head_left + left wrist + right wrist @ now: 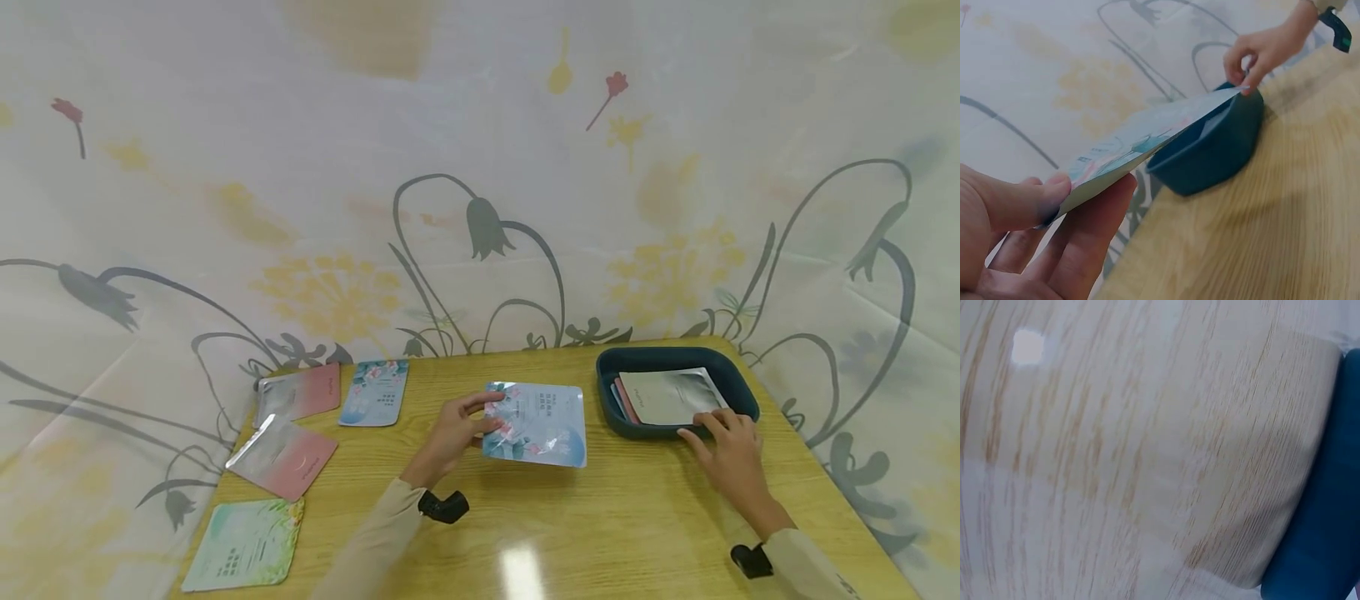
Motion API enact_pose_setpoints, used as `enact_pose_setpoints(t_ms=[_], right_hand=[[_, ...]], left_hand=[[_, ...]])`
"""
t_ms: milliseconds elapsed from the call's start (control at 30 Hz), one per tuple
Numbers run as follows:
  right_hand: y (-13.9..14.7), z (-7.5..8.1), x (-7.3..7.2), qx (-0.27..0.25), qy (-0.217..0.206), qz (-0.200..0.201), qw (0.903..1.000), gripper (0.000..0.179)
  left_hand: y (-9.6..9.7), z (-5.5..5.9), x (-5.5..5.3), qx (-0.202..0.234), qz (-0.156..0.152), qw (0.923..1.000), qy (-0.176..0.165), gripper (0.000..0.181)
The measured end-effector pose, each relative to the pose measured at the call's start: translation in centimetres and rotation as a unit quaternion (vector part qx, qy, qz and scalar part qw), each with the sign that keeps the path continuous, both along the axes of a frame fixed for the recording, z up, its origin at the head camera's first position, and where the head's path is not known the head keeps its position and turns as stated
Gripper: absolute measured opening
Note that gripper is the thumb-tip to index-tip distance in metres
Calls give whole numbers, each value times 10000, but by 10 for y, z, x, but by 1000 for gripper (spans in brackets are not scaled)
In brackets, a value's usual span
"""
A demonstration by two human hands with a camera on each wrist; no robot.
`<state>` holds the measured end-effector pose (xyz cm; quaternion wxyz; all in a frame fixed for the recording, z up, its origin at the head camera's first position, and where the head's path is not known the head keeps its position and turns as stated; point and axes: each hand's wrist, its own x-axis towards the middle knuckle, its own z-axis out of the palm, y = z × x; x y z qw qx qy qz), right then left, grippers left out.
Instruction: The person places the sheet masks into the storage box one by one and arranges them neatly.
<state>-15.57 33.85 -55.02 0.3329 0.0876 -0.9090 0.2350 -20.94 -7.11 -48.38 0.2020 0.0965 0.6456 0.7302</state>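
My left hand pinches the left edge of a light blue floral face mask packet, thumb on top and fingers beneath. In the left wrist view the packet is tilted and seen nearly edge-on, raised above the table. My right hand grips the front rim of a dark blue plastic basin, fingers over the rim and thumb outside. Inside lie a cream and silver packet and a pink packet partly beneath it. The right wrist view shows the basin's side but no hand.
At the table's left lie two pink and silver packets, another blue floral packet and a green floral packet. The wooden table ends at a flower-patterned curtain.
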Motion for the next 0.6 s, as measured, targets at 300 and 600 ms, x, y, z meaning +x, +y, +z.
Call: enact_pose_setpoints(t_ms=[300,600], right_hand=[[3,-2,-3,18,-25,-56,10000,31],[3,-4,-2,-2,14,-34,10000,31]], left_hand=[[33,3,-10,479,248,9985,-85,38],[66,1,-21,969,620,9926,-377,38]])
